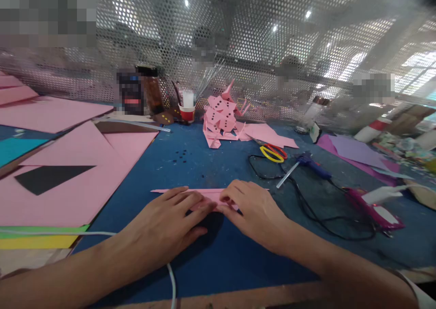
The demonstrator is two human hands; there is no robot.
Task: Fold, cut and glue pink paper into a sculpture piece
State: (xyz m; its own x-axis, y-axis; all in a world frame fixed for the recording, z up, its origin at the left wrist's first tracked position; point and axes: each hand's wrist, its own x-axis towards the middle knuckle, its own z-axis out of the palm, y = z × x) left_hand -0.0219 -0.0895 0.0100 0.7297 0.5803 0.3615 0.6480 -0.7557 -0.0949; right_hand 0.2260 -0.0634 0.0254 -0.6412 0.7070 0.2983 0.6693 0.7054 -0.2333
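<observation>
My right hand (254, 209) pinches a long, narrow fold of pink paper (211, 193) between thumb and curled fingers, while my left hand (173, 213) lays extended fingers across it, thumb apart; whether that one grips, I cannot tell. The piece, straight along its far side and tapering at left, sits mid-table, with open blue tabletop (218, 259) toward the brown front edge (265, 295), between stacked pink sheets (68, 200) and a glue gun (315, 166).
</observation>
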